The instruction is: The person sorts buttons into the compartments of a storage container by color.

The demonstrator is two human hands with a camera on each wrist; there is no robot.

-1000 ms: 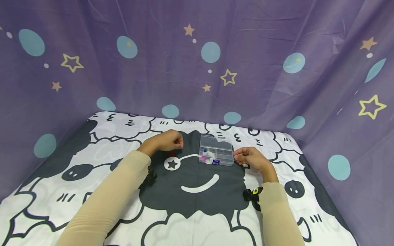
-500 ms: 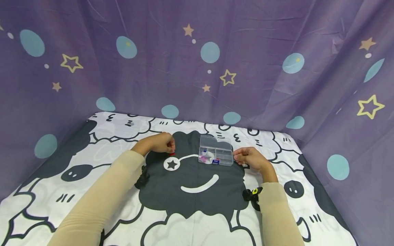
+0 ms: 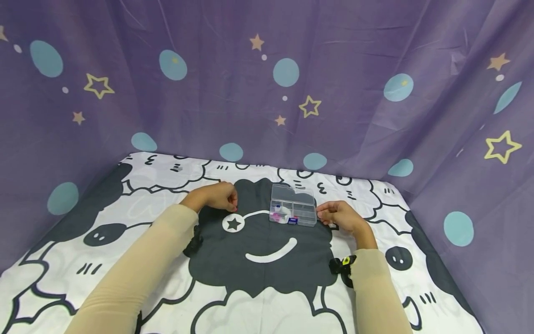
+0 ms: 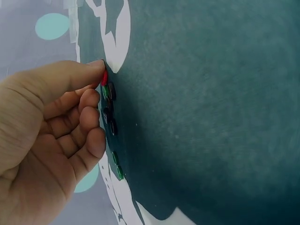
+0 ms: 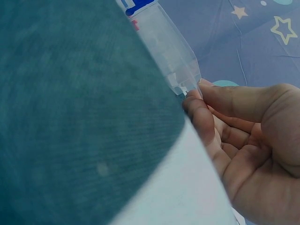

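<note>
In the left wrist view, my left hand [image 4: 56,122] pinches a small flat red piece [image 4: 104,78] between thumb and forefinger, low over the dark cloth. Beside it lie several small green pieces [image 4: 120,172] and black pieces [image 4: 112,127], round and flat; the head view hides them behind the hand. A clear plastic compartment box [image 3: 306,215] stands to the right with its lid [image 3: 285,192] raised. My right hand [image 3: 340,215] grips the box's right end with thumb and fingertips. White, pink and blue bits [image 3: 293,221] lie in its left and front compartments.
A white and dark cartoon-print cloth [image 3: 267,273] covers the table. Purple curtains [image 3: 233,106] with stars and blue spots hang behind and at both sides. Black straps [image 3: 342,266] with small devices sit at the wrists.
My left hand has moved left and down to the red piece, which it now covers in the head view. The right hand keeps its hold on the box.
</note>
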